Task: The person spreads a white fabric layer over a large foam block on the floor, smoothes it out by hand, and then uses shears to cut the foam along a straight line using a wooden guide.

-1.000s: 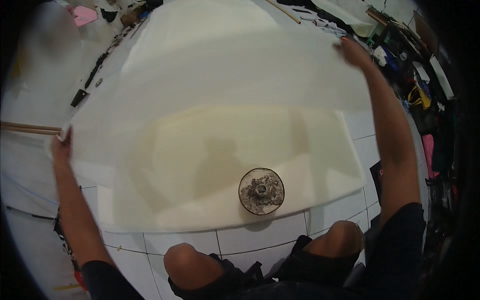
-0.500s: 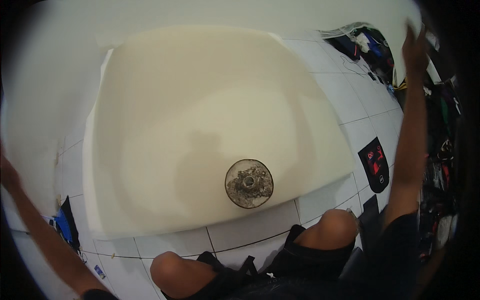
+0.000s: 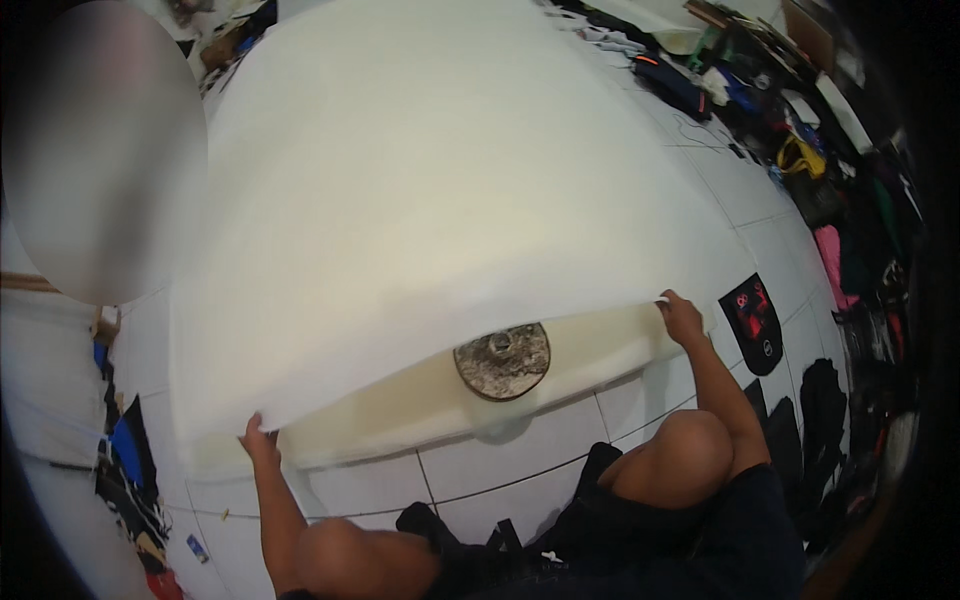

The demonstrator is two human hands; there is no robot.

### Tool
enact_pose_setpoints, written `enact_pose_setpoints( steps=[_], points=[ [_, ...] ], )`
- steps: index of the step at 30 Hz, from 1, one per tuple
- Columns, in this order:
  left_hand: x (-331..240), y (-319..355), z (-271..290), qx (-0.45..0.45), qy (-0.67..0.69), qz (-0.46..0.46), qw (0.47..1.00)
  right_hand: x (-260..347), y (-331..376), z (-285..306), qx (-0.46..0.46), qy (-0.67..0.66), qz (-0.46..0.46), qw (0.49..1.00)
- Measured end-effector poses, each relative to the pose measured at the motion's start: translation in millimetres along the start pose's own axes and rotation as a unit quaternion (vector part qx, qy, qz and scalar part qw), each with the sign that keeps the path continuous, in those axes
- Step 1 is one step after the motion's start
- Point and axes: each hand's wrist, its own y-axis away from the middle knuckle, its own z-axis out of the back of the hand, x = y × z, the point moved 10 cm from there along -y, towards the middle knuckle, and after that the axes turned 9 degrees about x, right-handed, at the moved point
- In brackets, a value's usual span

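A large white sheet (image 3: 450,180) spreads over a cream layer (image 3: 390,425) that lies on the tiled floor. At the sheet's near left corner, my left hand (image 3: 261,441) pinches the edge. My right hand (image 3: 682,318) grips the same edge farther right, and the edge slants between the two hands. A round, stained disc (image 3: 503,368) with a hub at its centre rests on the cream layer. The sheet hides the disc's far rim.
To the right on the tiles (image 3: 535,450) lies a black cut piece with a red print (image 3: 752,325). A long heap of fabric scraps (image 3: 790,150) runs along the right side. Blue and black scraps (image 3: 128,445) lie at the left. A blurred grey patch covers the upper left.
Both hands have come inward and nearer to me, bringing the white sheet down over the cream layer and part of the disc. Earlier the disc was fully uncovered.
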Motion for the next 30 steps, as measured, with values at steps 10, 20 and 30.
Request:
enact_pose_setpoints(
  steps=[10, 20, 30],
  points=[
    [-15.4, 17.6, -5.3, -0.024, 0.084, -0.039, 0.995, 5.1, 8.7, -32.1, -0.01, -0.075, 0.092, 0.993],
    [-117.8, 18.7, -41.0, -0.056, -0.014, -0.235, 0.97, -25.6, -13.5, -2.4, -0.119, -0.057, 0.051, 0.99],
    [-315.7, -79.4, -189.4, 0.049, -0.062, -0.265, 0.961, 42.1, -134.4, 272.1, -0.334, -0.024, 0.065, 0.94]
  ],
)
